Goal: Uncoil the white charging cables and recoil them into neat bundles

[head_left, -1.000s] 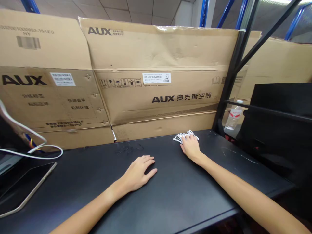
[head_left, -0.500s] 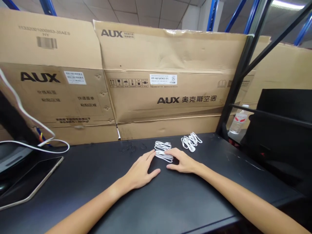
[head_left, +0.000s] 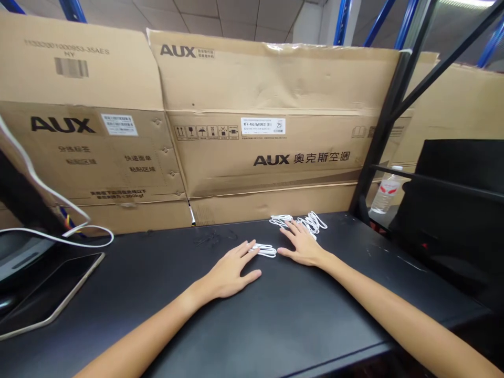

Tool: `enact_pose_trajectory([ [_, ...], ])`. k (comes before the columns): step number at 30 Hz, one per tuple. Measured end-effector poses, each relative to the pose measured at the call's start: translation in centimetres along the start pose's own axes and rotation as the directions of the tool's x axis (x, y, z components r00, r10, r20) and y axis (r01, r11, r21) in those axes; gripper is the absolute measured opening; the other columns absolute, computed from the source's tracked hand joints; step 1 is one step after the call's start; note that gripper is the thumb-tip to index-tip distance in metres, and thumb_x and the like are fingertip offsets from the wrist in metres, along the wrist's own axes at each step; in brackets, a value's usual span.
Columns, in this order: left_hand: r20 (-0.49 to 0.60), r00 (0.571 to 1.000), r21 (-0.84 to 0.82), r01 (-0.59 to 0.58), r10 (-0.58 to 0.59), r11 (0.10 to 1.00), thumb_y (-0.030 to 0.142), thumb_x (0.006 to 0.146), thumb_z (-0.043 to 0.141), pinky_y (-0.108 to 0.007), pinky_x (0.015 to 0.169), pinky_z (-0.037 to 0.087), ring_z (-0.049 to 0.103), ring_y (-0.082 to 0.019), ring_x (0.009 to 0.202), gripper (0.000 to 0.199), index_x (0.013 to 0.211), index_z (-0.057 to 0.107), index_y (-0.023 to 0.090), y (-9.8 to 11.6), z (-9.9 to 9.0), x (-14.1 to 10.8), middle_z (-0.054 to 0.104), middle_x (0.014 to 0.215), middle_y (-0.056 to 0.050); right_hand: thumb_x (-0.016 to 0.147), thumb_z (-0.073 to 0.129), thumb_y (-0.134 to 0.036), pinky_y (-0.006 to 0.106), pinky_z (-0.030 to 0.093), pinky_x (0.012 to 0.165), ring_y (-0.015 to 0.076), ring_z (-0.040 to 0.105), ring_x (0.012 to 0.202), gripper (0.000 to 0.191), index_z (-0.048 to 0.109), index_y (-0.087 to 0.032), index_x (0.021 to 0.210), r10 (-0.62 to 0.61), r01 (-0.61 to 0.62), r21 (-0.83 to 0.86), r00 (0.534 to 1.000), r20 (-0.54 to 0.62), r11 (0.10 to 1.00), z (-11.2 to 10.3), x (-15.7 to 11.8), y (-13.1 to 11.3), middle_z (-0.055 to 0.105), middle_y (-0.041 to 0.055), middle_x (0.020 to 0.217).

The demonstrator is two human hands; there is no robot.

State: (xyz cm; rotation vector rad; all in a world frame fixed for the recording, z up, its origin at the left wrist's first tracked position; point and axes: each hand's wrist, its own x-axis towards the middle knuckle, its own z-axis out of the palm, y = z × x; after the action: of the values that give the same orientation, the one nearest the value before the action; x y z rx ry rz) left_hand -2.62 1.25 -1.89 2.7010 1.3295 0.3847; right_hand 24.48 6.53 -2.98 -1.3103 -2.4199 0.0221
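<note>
On the black table, a white cable bundle point(head_left: 265, 251) lies by the fingertips of my left hand point(head_left: 234, 273), which seem to rest on its left end. That hand is open, thumb apart and fingers stretched forward. Farther back, my right hand point(head_left: 302, 245) is spread open, its fingertips at a second white cable bundle point(head_left: 280, 219). A third looped white cable point(head_left: 316, 222) lies just beyond and right of those fingers, partly covered by them. Whether the right fingers press on the second bundle I cannot tell.
Cardboard boxes point(head_left: 260, 79) stand along the table's point(head_left: 252, 325) back edge. Thin dark strips point(head_left: 214, 237) lie left of the cables. A phone or tablet point(head_left: 51, 294) and a white cord point(head_left: 90, 244) are at the left. A water bottle point(head_left: 386, 191) stands beyond the black frame point(head_left: 388, 115).
The pile of white cable has parted: one bundle slid back and right with my right hand, towards the third cable. Another stays by my left hand, which hardly moved.
</note>
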Motion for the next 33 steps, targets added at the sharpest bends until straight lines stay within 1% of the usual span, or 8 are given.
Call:
enact_pose_trajectory([
  [4, 0.034, 0.999, -0.007, -0.031, 0.031, 0.999, 0.06, 0.085, 0.04, -0.046, 0.112, 0.023, 0.02, -0.027, 0.138, 0.067, 0.144, 0.023, 0.033, -0.3, -0.3, 0.6, 0.015, 0.153, 0.0, 0.081, 0.05, -0.058, 0.041, 0.028, 0.107, 0.0261, 0.032, 0.132, 0.065, 0.047, -0.017, 0.132, -0.145, 0.155, 0.118, 0.986, -0.085, 0.981, 0.3, -0.5, -2.1, 0.038, 0.013, 0.142],
  [7, 0.002, 0.999, -0.012, -0.036, 0.036, 0.999, 0.061, 0.084, 0.04, -0.043, 0.112, 0.023, 0.02, -0.026, 0.139, 0.073, 0.146, 0.018, 0.029, -0.2, -0.3, 0.7, 0.012, 0.153, -0.002, 0.088, 0.042, -0.053, 0.041, 0.028, 0.107, 0.0243, 0.035, 0.131, 0.054, 0.045, -0.023, 0.134, -0.209, 0.203, 0.173, 0.978, 0.015, 0.964, 0.6, -0.5, -3.5, 0.04, 0.0085, 0.142],
  [10, -0.051, 0.995, 0.009, 0.09, -0.089, 0.996, 0.066, 0.081, 0.041, -0.042, 0.111, 0.025, 0.021, -0.029, 0.138, 0.084, 0.146, 0.02, 0.018, -0.3, 0.0, 0.4, 0.015, 0.152, -0.01, 0.087, 0.036, -0.06, 0.047, 0.02, 0.11, 0.028, 0.022, 0.137, 0.06, 0.037, -0.029, 0.139, -0.154, 0.129, 0.168, 0.977, 0.148, 0.977, 0.4, -0.4, -3.5, 0.028, 0.0041, 0.149],
  [13, -0.014, 0.982, 0.058, 0.188, -0.188, 0.98, 0.07, 0.078, 0.039, -0.043, 0.111, 0.023, 0.024, -0.031, 0.136, 0.086, 0.142, 0.031, 0.013, -0.9, 0.3, 0.2, 0.023, 0.149, -0.014, 0.08, 0.039, -0.07, 0.048, 0.012, 0.112, 0.029, 0.008, 0.14, 0.08, 0.018, -0.028, 0.146, -0.085, 0.054, 0.16, 0.977, 0.197, 0.986, 0.0, -0.6, -2.6, 0.011, 0.0034, 0.153],
  [16, 0.033, 0.99, 0.086, 0.131, -0.134, 0.988, 0.068, 0.081, 0.036, -0.042, 0.113, 0.017, 0.023, -0.027, 0.138, 0.08, 0.143, 0.03, 0.018, -1.6, 0.2, -0.1, 0.023, 0.15, -0.009, 0.075, 0.039, -0.075, 0.044, 0.008, 0.113, 0.0285, 0.006, 0.14, 0.097, 0.014, -0.015, 0.147, -0.031, -0.003, 0.138, 0.968, 0.248, 0.99, -0.3, -1.2, -1.5, 0.01, 0.0105, 0.153],
  [19, 0.061, 0.992, 0.076, 0.108, -0.113, 0.991, 0.066, 0.083, 0.034, -0.04, 0.114, 0.013, 0.02, -0.025, 0.139, 0.078, 0.144, 0.026, 0.02, -2.0, 0.0, -0.2, 0.02, 0.151, -0.007, 0.075, 0.036, -0.077, 0.042, 0.006, 0.114, 0.0285, 0.006, 0.14, 0.097, 0.02, -0.012, 0.146, -0.005, -0.033, 0.122, 0.956, 0.294, 0.992, -0.4, -1.7, -0.8, 0.012, 0.0117, 0.152],
  [29, 0.053, 0.99, 0.056, 0.127, -0.13, 0.99, 0.066, 0.082, 0.036, -0.039, 0.114, 0.011, 0.02, -0.025, 0.139, 0.077, 0.144, 0.028, 0.02, -1.7, -0.1, -0.1, 0.02, 0.151, -0.006, 0.074, 0.041, -0.075, 0.042, 0.007, 0.113, 0.0298, 0.008, 0.14, 0.095, 0.024, -0.015, 0.145, -0.017, -0.023, 0.149, 0.966, 0.259, 0.989, 0.1, -1.9, -0.4, 0.014, 0.0102, 0.152],
  [33, 0.048, 0.989, 0.044, 0.138, -0.14, 0.989, 0.066, 0.081, 0.038, -0.041, 0.114, 0.012, 0.02, -0.026, 0.139, 0.078, 0.143, 0.03, 0.019, -1.7, -0.1, 0.0, 0.021, 0.151, -0.007, 0.08, 0.046, -0.064, 0.042, 0.021, 0.11, 0.0295, 0.026, 0.135, 0.082, 0.031, -0.012, 0.142, -0.002, -0.014, 0.178, 0.996, 0.087, 0.984, 0.5, -1.2, -1.0, 0.03, 0.0151, 0.147],
])
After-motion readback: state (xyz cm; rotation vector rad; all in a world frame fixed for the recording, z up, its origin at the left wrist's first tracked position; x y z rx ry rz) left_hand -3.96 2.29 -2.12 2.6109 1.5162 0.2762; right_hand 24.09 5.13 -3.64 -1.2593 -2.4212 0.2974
